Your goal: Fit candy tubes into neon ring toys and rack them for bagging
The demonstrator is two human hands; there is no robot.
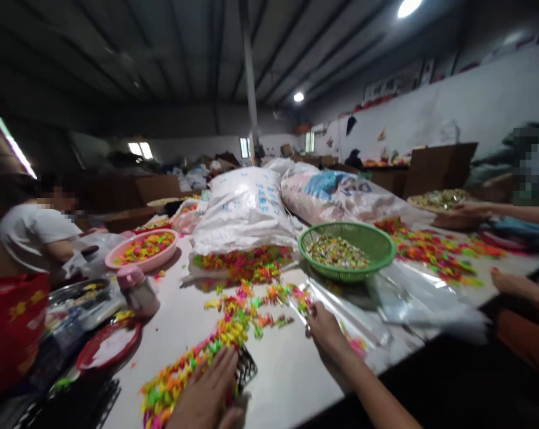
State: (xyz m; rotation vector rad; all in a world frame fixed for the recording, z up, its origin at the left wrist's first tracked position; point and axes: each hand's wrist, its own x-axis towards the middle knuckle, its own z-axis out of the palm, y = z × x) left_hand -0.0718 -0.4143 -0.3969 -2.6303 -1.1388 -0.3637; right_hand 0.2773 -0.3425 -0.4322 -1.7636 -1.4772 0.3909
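Observation:
My left hand (211, 384) lies flat with its fingers stretched out over small bright plastic pieces (175, 381) in yellow, green, orange and pink. Under its fingertips the corner of a black lattice tray (246, 366) shows; most of that tray is hidden by the pieces. Farther right, my right hand (325, 328) is closed at the tabletop, fingers curled together beside a loose spread of the same pieces (251, 301). Whatever is between those fingers is too small to make out. Clear plastic bags (354, 316) lie just beyond this hand.
A green basket (376, 253) of small metallic-looking bits stands behind my right hand. Large white sacks (242, 208) rise at the back. To the left are a pink basin (139, 259), a pink-lidded bottle (137, 292) and a red dish (133, 342). Other people sit at both sides.

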